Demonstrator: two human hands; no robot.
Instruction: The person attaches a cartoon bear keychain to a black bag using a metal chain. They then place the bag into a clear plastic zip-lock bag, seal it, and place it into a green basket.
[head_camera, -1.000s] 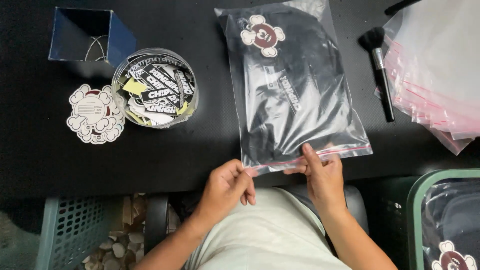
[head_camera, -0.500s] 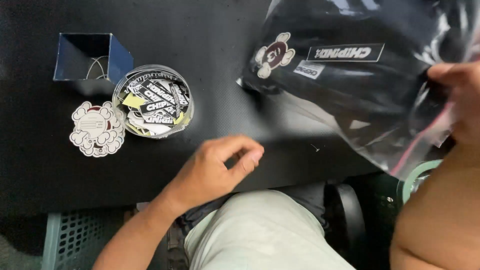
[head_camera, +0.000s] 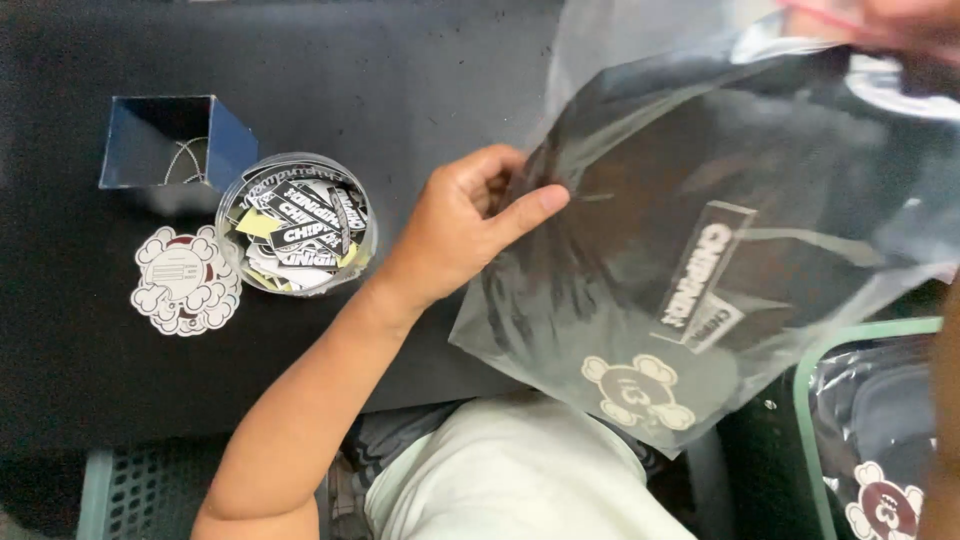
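Left hand (head_camera: 455, 235) risen from table, now pinching clear bag (head_camera: 700, 250) edge; right hand (head_camera: 900, 25) grips bag top.

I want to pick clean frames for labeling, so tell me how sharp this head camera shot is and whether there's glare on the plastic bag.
Head view: the round tub of labels and the left hand look fairly sharp. The clear plastic bag shows pale sheen along its upper part and is soft. The right hand, at the top edge, is blurred and cut off. The black table is evenly lit, without strong shadows.
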